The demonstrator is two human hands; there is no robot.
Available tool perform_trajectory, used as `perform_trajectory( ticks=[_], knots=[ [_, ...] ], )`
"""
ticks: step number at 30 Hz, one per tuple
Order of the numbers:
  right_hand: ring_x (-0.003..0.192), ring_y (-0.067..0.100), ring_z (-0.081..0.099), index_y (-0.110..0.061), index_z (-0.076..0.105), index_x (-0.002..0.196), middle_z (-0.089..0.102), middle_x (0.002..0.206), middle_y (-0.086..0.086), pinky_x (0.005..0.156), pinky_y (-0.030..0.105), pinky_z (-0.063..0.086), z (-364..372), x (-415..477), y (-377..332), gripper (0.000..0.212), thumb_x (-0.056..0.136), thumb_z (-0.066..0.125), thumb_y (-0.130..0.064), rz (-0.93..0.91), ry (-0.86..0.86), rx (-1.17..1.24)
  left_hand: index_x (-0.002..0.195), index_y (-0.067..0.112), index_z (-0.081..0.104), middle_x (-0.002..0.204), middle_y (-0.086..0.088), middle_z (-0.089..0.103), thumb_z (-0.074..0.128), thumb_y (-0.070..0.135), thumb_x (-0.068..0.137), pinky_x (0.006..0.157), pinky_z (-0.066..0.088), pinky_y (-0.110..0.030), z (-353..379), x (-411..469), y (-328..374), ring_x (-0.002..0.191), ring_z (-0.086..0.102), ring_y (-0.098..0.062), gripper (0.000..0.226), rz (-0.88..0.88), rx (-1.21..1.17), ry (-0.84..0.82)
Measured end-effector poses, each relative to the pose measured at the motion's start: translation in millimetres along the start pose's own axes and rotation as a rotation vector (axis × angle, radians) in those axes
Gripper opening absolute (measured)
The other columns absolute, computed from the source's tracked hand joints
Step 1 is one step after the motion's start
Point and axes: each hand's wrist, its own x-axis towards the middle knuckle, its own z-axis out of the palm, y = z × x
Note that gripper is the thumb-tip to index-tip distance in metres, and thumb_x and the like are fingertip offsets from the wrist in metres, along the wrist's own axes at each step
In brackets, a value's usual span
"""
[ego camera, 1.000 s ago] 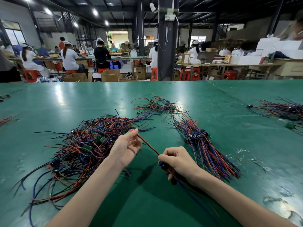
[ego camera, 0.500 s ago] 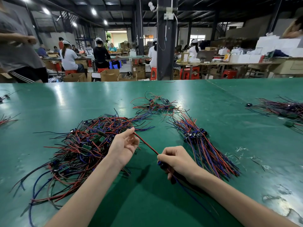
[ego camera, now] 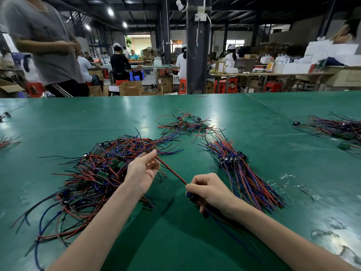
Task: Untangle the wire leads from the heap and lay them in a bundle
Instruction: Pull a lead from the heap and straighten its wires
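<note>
We judge ourselves partway: left grip (ego camera: 141,171) pinching and right grip (ego camera: 209,189) clasping one red lead (ego camera: 172,171) stretched between them near the tabletop's (ego camera: 254,118) near edge, a bundle (ego camera: 244,173) laid rightward, a big heap (ego camera: 97,173) leftward yet to untangle.

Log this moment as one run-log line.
step: untangle | left hand: pinches red lead | right hand: grips same lead | heap: by left hand | bundle: beside right hand

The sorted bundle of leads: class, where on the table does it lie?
In the head view, the bundle lies on the green table just right of the right hand, opposite the tangled heap.
</note>
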Motion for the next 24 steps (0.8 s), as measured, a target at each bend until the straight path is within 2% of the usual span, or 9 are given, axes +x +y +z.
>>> perform_trajectory(
  ticks=[4, 6, 12, 15, 17, 20, 24],
  knots=[
    [0.04, 0.013, 0.048, -0.007, 0.06, 0.063, 0.057, 0.05, 0.0, 0.038, 0.02, 0.042, -0.6, -3.0, -3.5, 0.022, 0.085, 0.062, -0.008, 0.007, -0.038, 0.002, 0.098, 0.006, 0.048, 0.073, -0.006, 0.048, 0.059, -0.002, 0.088, 0.049, 0.051, -0.018, 0.1, 1.3, -2.2, 0.059, 0.042, -0.01, 0.016, -0.005, -0.027, 0.024],
    [0.041, 0.014, 0.048, -0.008, 0.061, 0.062, 0.058, 0.051, 0.001, 0.038, 0.02, 0.041, -0.4, -4.9, -5.5, 0.023, 0.085, 0.062, -0.008, 0.016, -0.066, 0.017, 0.092, 0.009, 0.048, 0.073, -0.007, 0.049, 0.057, -0.004, 0.088, 0.048, 0.051, -0.019, 0.0, 1.7, -2.6, 0.058, 0.042, -0.01, 0.016, -0.005, -0.032, 0.034],
    [0.043, 0.018, 0.048, -0.007, 0.063, 0.064, 0.058, 0.055, 0.007, 0.039, 0.02, 0.041, -0.4, -10.8, -11.4, 0.022, 0.086, 0.063, -0.009, 0.052, -0.118, 0.102, 0.09, 0.012, 0.048, 0.073, -0.007, 0.051, 0.057, -0.005, 0.089, 0.048, 0.049, -0.017, 1.8, 0.7, -4.3, 0.057, 0.043, -0.01, 0.019, 0.058, -0.012, 0.025],
    [0.042, 0.015, 0.049, -0.003, 0.065, 0.067, 0.059, 0.054, 0.008, 0.041, 0.02, 0.042, 1.7, -11.7, -13.9, 0.021, 0.088, 0.062, -0.01, 0.068, -0.1, 0.219, 0.1, 0.007, 0.049, 0.077, -0.005, 0.054, 0.064, 0.005, 0.087, 0.052, 0.051, -0.016, 2.0, -0.6, -8.4, 0.057, 0.045, -0.009, 0.02, 0.167, 0.087, 0.029],
    [0.043, 0.011, 0.053, -0.003, 0.067, 0.07, 0.062, 0.055, 0.006, 0.042, 0.019, 0.043, 1.4, -9.9, -15.8, 0.02, 0.088, 0.062, -0.01, 0.05, -0.026, 0.259, 0.106, 0.003, 0.051, 0.078, -0.005, 0.058, 0.066, 0.017, 0.087, 0.056, 0.053, -0.017, 3.8, -3.0, -11.9, 0.057, 0.048, -0.008, 0.027, 0.203, 0.128, 0.028],
    [0.05, 0.008, 0.057, -0.008, 0.071, 0.068, 0.066, 0.059, 0.002, 0.044, 0.017, 0.042, -4.8, -3.2, -18.5, 0.02, 0.086, 0.065, -0.013, 0.008, 0.158, 0.303, 0.108, 0.0, 0.052, 0.082, -0.007, 0.062, 0.062, 0.03, 0.087, 0.059, 0.056, -0.018, 9.5, -12.5, -22.7, 0.063, 0.053, -0.011, 0.038, 0.113, 0.177, -0.022],
    [0.046, 0.004, 0.04, -0.012, 0.076, 0.063, 0.062, 0.055, -0.005, 0.048, 0.017, 0.033, -17.2, 3.9, -18.7, 0.021, 0.082, 0.07, -0.018, 0.004, 0.36, 0.329, 0.103, 0.0, 0.056, 0.084, -0.009, 0.069, 0.062, 0.032, 0.082, 0.059, 0.055, -0.019, 18.3, -32.2, -50.8, 0.066, 0.059, -0.013, 0.039, -0.025, 0.39, -0.221]
  ],
)
